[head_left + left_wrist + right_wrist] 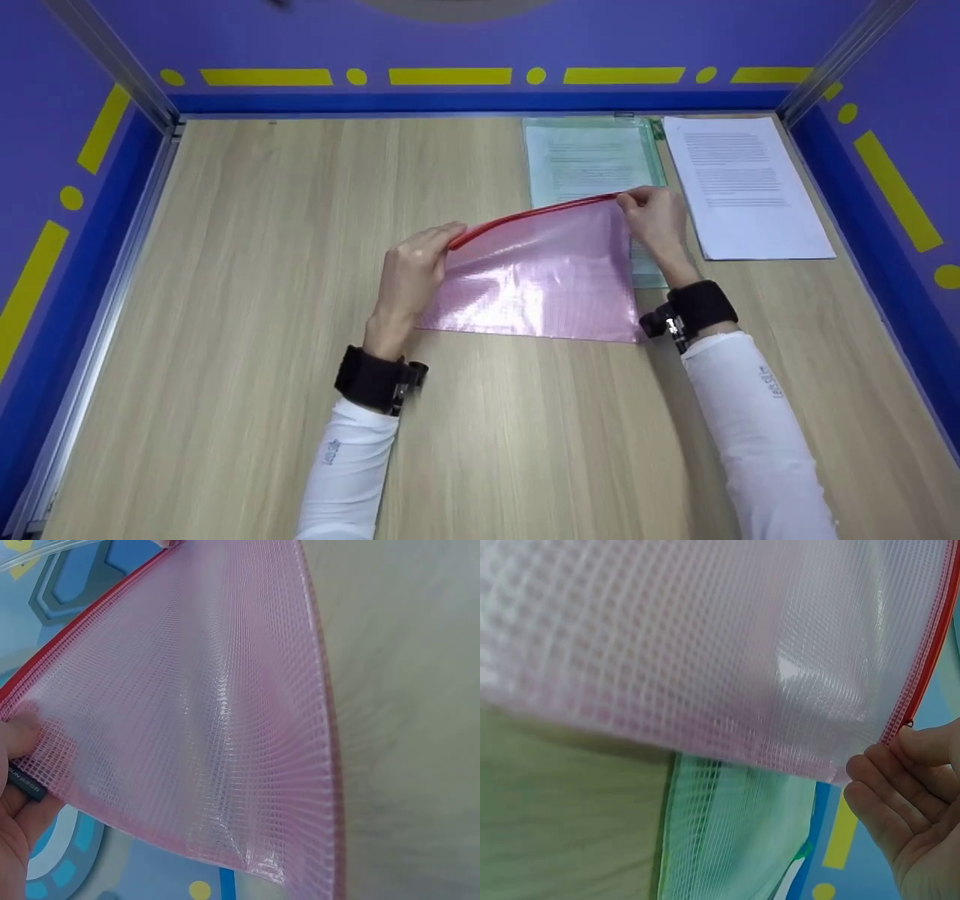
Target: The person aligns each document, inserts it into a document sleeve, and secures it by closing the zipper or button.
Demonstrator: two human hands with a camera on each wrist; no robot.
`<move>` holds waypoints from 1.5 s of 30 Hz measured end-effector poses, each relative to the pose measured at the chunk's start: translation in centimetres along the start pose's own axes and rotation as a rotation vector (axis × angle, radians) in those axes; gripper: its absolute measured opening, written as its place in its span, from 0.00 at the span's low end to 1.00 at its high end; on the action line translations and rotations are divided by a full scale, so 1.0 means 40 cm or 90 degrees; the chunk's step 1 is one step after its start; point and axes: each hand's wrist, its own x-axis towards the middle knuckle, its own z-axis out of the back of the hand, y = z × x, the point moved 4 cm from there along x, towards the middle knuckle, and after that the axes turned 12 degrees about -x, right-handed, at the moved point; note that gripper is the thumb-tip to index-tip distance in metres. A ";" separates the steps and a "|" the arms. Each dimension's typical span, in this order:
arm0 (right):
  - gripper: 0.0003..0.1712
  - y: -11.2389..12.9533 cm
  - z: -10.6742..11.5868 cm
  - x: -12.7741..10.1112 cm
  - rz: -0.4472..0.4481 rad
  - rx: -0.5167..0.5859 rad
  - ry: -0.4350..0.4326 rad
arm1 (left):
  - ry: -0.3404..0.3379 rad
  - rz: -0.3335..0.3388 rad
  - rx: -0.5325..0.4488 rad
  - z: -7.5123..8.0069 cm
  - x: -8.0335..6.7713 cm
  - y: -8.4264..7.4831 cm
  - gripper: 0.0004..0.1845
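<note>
Two hands' fingers pinching, seemingly, pink mesh pouch (540, 277) corners over pale wooden tabletop (262, 262), blue-walled booth.

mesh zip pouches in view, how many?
2. A pink pouch held at its red zipper edge by the left hand and right hand; a green pouch flat behind it, partly covered.

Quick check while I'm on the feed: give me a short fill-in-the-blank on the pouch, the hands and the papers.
1. Both hands hold the mesh zip pouch, whose colour is ____.
2. The right hand pinches the end of the pouch's red ____.
3. The left hand grips the pouch's other top ____.
4. The loose printed sheet lies to the right of the ____ pouch.

Missing words: pink; zipper; corner; green
</note>
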 end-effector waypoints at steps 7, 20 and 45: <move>0.15 -0.013 0.007 -0.002 -0.005 -0.009 0.012 | -0.001 0.015 0.005 0.002 0.000 0.008 0.13; 0.13 -0.033 0.027 0.010 -0.034 -0.013 -0.002 | -0.006 0.043 -0.009 0.006 0.005 0.011 0.14; 0.17 -0.058 0.021 0.006 -0.020 -0.008 0.018 | -0.021 0.040 -0.012 0.012 0.003 0.012 0.14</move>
